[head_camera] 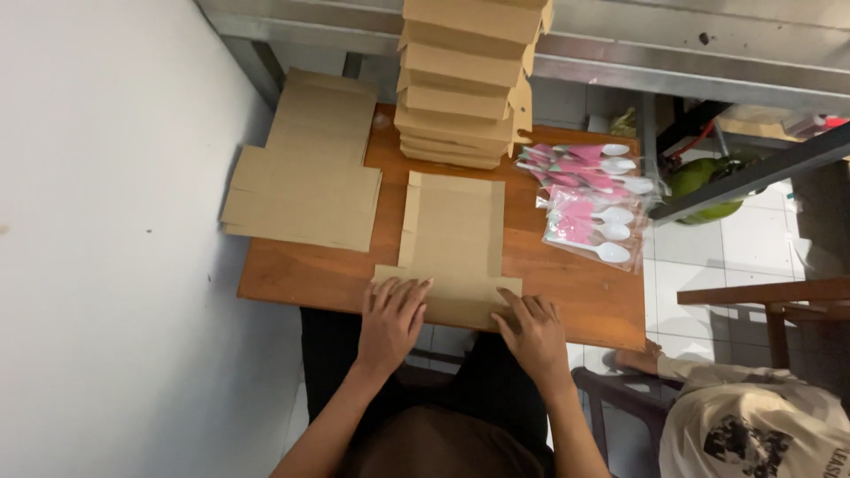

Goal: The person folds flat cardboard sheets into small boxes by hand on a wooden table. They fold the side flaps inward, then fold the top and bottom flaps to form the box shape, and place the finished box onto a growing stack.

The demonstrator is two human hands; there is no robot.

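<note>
A flat brown cardboard box blank [453, 235] lies on the wooden table [584, 292], its near flap at the table's front edge. My left hand [390, 320] presses down on the left part of that near flap, fingers spread. My right hand [529, 332] rests on the flap's right part, thumb and fingers pinching its edge. Beyond the blank rises a tall stack of folded brown boxes [460, 84].
A pile of unfolded cardboard blanks [305, 173] hangs over the table's left side by the white wall. Plastic packets of white spoons with pink napkins [591, 199] lie at the right. Another person [753, 425] sits low at the right, beside a wooden chair [779, 301].
</note>
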